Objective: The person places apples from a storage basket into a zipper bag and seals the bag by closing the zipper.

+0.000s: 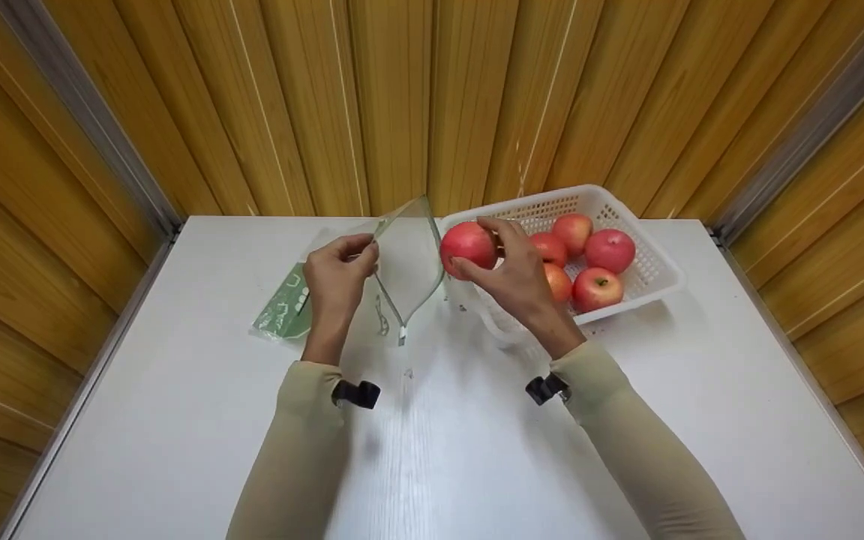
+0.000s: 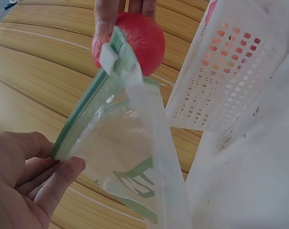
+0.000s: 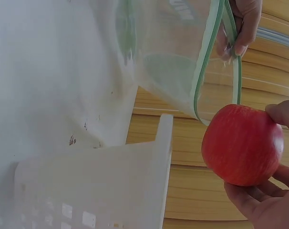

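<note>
Wood-look walls are enclosing a white table.
On its right part, a white basket is standing, and next to it a clear bag is opening its mouth wide. The left hand is pinching the bag's rim on the left side. The right hand is gripping a red apple, which is hanging outside the bag, just beside the mouth; whether it is touching the rim, I cannot tell. Five more apples are showing in the basket. For good work, I think the left fingers should be pinching only one wall, so the mouth is not closing, and the right fingers should be leaving free the apple's bag-facing side. Near the slider, more care is seeming wise.
</note>
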{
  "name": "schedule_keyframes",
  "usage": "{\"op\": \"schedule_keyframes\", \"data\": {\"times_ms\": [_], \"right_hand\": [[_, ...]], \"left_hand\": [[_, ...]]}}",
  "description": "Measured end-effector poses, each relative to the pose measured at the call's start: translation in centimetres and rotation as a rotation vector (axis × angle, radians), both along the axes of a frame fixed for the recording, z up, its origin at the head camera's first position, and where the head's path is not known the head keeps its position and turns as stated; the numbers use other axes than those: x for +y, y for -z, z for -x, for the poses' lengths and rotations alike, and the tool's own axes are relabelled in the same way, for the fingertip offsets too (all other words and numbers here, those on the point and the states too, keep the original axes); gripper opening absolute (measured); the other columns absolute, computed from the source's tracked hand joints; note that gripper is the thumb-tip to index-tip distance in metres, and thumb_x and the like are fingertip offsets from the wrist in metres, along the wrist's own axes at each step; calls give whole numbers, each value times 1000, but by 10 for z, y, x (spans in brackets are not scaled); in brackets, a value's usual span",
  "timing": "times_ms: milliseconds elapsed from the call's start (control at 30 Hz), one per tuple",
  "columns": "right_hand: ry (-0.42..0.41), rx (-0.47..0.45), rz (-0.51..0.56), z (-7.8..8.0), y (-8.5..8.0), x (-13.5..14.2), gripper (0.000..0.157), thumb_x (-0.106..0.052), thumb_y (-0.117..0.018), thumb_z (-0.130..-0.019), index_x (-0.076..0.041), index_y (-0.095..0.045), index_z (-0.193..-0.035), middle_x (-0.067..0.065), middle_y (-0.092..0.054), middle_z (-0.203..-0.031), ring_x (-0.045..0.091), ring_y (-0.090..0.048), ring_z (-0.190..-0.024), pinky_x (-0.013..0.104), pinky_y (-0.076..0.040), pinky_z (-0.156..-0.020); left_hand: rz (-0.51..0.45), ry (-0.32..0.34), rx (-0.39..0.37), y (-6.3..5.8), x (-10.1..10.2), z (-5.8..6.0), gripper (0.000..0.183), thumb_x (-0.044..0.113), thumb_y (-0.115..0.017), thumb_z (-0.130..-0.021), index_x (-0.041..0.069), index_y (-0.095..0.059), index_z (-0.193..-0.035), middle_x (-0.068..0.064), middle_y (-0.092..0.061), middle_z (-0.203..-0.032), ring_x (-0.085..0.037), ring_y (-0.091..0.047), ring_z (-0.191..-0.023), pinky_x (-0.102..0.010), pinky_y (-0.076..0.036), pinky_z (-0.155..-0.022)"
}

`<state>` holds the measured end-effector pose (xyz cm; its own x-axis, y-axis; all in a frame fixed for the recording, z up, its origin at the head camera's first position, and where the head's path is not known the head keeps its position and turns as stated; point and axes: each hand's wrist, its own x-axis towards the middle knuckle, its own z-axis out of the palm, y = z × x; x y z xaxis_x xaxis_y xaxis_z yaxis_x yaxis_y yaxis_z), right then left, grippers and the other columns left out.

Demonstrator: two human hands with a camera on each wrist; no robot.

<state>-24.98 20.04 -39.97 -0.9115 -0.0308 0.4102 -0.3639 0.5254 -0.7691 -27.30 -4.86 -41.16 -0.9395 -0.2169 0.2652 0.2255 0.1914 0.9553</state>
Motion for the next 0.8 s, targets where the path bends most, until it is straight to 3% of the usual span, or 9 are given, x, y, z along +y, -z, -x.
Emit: {"op": "schedule_keyframes", "data": {"times_ms": [400, 800], "right_hand": [[-47, 31, -11, 2, -1, -24, 70, -28, -90, -87, -4, -57, -145, 11, -61, -139, 24, -60, -122, 42, -58, -98], [-122, 72, -74, 9, 13, -36, 65, -23, -89, -89, -1, -59, -142, 15, -60, -138, 27, -60, -122, 43, -57, -100]], "left_hand": [[7, -12, -38, -7, 4, -2, 18, 9, -77, -97, 1, -81, -113, -10, -78, -99, -20, -75, -81, -23, -62, -71], [-43, -12, -32, -6, 5, -2, 16, 9, -77, -98, 0, -81, -111, -10, -78, -96, -21, -77, -84, -25, -63, -72]]}}
